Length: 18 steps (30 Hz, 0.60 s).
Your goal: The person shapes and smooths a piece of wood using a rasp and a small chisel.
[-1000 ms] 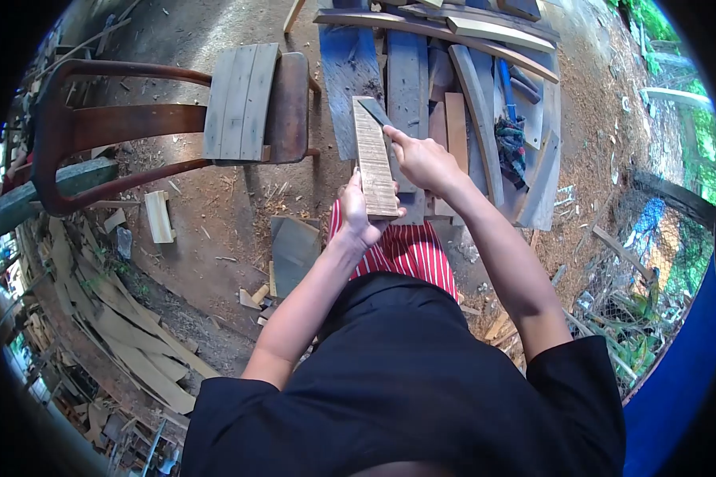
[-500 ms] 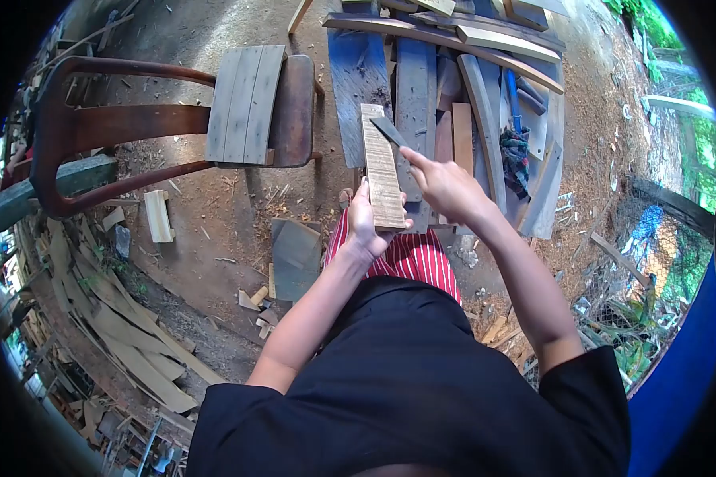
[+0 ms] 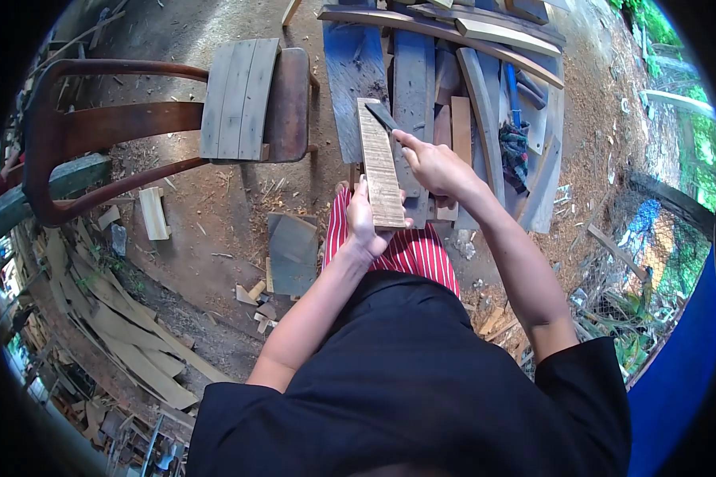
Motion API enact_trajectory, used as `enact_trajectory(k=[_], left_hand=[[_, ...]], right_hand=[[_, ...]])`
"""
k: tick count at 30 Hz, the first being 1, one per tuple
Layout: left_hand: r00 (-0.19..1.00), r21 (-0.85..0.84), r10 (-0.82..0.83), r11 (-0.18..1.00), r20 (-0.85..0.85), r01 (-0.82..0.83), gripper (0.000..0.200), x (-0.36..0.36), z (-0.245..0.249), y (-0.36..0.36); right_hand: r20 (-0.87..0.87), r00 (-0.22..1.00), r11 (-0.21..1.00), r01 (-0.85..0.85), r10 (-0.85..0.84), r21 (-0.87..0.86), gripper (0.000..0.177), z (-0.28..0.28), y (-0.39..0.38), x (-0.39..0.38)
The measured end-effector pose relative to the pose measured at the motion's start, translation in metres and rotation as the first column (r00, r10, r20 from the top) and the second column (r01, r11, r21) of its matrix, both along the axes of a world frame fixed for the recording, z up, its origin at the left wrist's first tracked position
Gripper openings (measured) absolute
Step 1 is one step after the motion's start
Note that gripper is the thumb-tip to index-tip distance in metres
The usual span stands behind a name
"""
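A pale, ridged wooden block is held upright over my lap, its lower end in the grip of my left hand. The fingers of that hand wrap round both sides of it. My right hand is closed on a flat dark blade, with the index finger stretched along it. The blade lies slantwise at the upper part of the block, its tip near the top end. The blade's handle is mostly hidden inside my right hand.
Ahead stands a low bench with long wooden pieces and a blue-handled tool. A brown chair carrying a slatted board is at left. Thin offcuts lie at lower left, and a wire fence runs along the right.
The blade and my right hand have shifted slightly left and up, and the blade now sits at a steeper slant. The surroundings have shifted slightly in view.
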<state>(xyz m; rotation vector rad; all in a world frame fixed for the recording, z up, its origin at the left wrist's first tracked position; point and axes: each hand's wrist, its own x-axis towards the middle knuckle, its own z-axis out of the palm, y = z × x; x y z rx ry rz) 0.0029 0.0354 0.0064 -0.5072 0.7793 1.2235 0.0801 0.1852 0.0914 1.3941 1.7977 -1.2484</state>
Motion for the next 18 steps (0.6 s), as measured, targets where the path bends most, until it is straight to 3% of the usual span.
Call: enact_trajectory(k=[4, 5, 6, 8, 9, 12, 13, 16, 18], left_hand=[[0.999, 0.021, -0.012, 1.000, -0.039, 0.013, 0.050, -0.001, 0.004, 0.004], [0.998, 0.016, -0.024, 1.000, -0.066, 0.025, 0.050, -0.002, 0.003, 0.002], [0.998, 0.003, -0.029, 1.000, -0.063, 0.029, 0.050, -0.001, 0.002, 0.000], [1.000, -0.019, -0.001, 1.000, -0.021, 0.001, 0.051, 0.002, 0.000, 0.001], [0.999, 0.048, 0.023, 0.999, 0.023, -0.025, 0.052, 0.002, -0.002, 0.001], [0.999, 0.030, 0.001, 1.000, -0.037, 0.000, 0.053, 0.006, -0.003, 0.003], [0.998, 0.046, -0.012, 0.999, -0.062, 0.015, 0.052, 0.005, -0.002, 0.004], [0.998, 0.060, -0.014, 0.998, -0.069, 0.018, 0.050, 0.002, -0.004, 0.003], [1.000, 0.086, 0.000, 0.996, -0.028, 0.002, 0.046, 0.004, -0.007, 0.001]], right_hand=[[-0.077, 0.989, 0.969, -0.104, 0.124, 0.223, 0.046, -0.033, -0.014, 0.021], [-0.199, 0.938, 0.881, -0.173, 0.284, 0.441, 0.046, -0.057, -0.024, 0.038], [-0.200, 0.940, 0.887, -0.170, 0.277, 0.429, 0.046, -0.050, -0.024, 0.034], [-0.137, 0.989, 0.987, -0.036, 0.058, 0.156, 0.046, -0.025, -0.012, 0.015], [-0.150, 0.986, 0.985, -0.044, 0.070, 0.168, 0.046, -0.034, -0.008, 0.011], [-0.166, 0.984, 0.980, -0.025, 0.059, 0.199, 0.046, -0.040, -0.015, 0.022], [-0.119, 0.992, 0.995, 0.062, -0.053, 0.074, 0.046, -0.011, -0.017, 0.015], [-0.163, 0.948, 0.855, -0.162, 0.274, 0.493, 0.046, -0.039, -0.037, 0.032], [-0.145, 0.988, 0.972, -0.017, 0.052, 0.233, 0.047, -0.035, -0.021, 0.017]])
